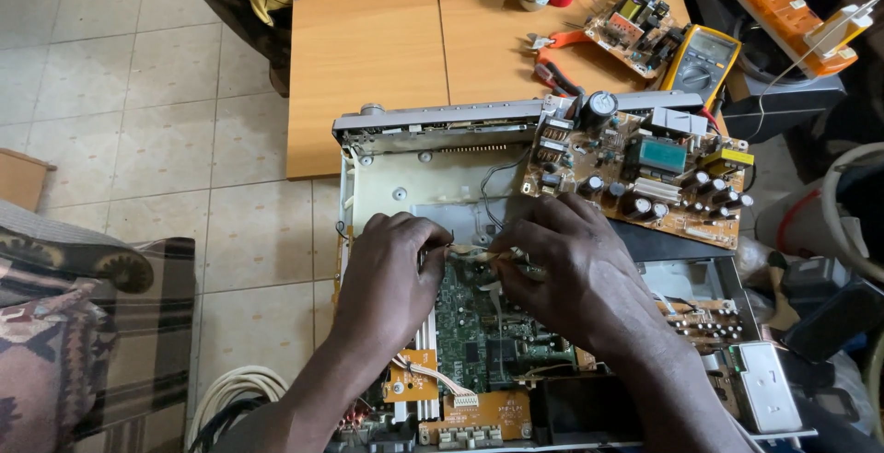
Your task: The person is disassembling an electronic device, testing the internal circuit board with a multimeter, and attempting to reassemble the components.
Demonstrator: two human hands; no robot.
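both hands are pinching a thin, pale flat ribbon cable (479, 252) lying just above the green main circuit board (479, 324) inside the open grey metal chassis (387, 186); the left hand (391, 264) is gripping its left end with closed fingertips and the right hand (562, 260) is holding its right part. it is looking light, limp and easily creased, so taking it near the ends seems safest. beyond the chassis, a brown power board (635, 172) is leaning, and a yellow multimeter (700, 57) is resting on the wooden table (368, 57).
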